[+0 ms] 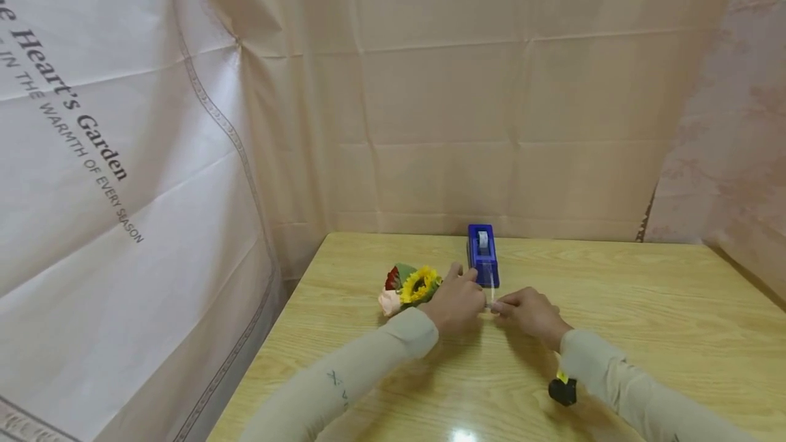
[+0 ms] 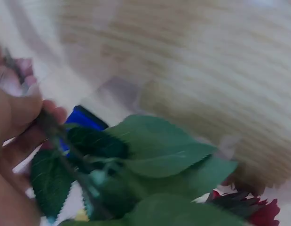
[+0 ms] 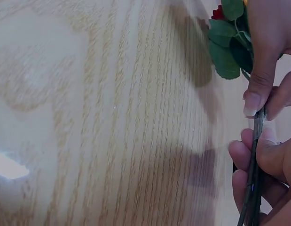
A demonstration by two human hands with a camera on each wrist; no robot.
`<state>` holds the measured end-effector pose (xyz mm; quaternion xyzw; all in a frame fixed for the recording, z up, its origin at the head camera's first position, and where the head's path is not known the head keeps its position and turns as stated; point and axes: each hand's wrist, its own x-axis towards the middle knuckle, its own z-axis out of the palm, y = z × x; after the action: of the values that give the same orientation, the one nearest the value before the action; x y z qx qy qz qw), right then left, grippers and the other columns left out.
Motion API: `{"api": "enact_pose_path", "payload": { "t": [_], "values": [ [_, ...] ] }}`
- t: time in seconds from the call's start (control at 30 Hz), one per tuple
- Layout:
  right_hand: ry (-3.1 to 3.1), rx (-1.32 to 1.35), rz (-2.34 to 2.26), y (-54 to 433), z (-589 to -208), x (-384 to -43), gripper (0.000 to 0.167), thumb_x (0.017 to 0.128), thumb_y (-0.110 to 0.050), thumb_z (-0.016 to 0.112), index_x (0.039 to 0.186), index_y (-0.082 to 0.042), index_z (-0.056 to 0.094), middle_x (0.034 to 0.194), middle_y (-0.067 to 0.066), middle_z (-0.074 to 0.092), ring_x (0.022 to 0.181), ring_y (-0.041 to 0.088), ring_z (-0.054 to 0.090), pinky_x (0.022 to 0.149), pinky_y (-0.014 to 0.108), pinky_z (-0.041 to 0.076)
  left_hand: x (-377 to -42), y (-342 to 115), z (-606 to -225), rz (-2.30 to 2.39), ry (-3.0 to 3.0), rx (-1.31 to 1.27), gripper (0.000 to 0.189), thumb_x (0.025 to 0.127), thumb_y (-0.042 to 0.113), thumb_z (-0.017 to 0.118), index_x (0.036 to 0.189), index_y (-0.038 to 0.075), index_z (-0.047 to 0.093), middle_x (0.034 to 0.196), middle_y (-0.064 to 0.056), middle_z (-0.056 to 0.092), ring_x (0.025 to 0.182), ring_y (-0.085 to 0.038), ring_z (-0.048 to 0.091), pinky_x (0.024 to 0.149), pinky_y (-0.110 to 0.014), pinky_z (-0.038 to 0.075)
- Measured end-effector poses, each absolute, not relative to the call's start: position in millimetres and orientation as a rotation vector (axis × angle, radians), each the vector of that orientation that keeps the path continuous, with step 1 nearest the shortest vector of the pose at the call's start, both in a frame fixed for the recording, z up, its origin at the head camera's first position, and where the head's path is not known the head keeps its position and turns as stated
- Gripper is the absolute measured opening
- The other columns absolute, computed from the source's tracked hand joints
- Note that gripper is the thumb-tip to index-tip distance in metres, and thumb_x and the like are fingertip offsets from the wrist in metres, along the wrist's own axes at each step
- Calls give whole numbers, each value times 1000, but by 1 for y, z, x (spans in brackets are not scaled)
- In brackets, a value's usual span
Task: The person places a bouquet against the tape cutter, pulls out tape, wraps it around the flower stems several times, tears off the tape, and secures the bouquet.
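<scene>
Left hand [image 1: 457,302] and right hand [image 1: 533,316] both pinch the flower stems [image 3: 252,188] (clear only in the wrist views); the tape dispenser [image 1: 483,271] stands near the tabletop's [image 1: 632,292] far edge.

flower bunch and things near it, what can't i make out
Right wrist: stems, lower ends cut off by the bottom edge.
Head: most stem length, behind the left hand and right hand.
Left wrist: blue tape dispenser, mostly behind leaves.
Head: black-yellow object, too small to identify, partly behind the right sleeve.
</scene>
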<state>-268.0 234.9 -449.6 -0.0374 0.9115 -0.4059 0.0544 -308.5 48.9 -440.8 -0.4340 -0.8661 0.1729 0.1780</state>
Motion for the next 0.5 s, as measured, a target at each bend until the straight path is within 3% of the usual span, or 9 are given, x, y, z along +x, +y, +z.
{"api": "enact_pose_path", "payload": {
  "t": [0.07,0.23,0.37,0.5],
  "values": [
    [2786,-99,-1218,236,-449,-268,30,103,-27,64,115,-3,77,97,8,77,110,37,66,101,83,8,-311,51,-438,394,-2557,-1236,15,97,37,72,85,31,76,82,17,69,89,-12,46,87,-40,28],
    [2804,-94,-1214,237,-451,-267,30,102,-28,66,115,-4,78,100,8,77,109,38,66,99,84,8,-319,54,-435,203,-2791,-1231,28,99,41,68,75,28,70,72,17,61,84,-12,47,87,-42,26],
    [2826,-114,-1204,237,-454,-268,30,101,-30,66,114,-6,79,102,9,78,111,41,65,97,84,11,-322,54,-434,142,-2904,-1202,29,103,40,62,80,29,75,75,16,61,82,-12,47,85,-42,25],
    [2849,-152,-1198,237,-455,-269,28,101,-28,66,113,-6,79,100,9,78,111,43,65,95,83,13,-321,55,-433,155,-2894,-1165,24,101,42,64,88,31,80,81,18,66,81,-10,48,84,-41,25]
  ]
}}
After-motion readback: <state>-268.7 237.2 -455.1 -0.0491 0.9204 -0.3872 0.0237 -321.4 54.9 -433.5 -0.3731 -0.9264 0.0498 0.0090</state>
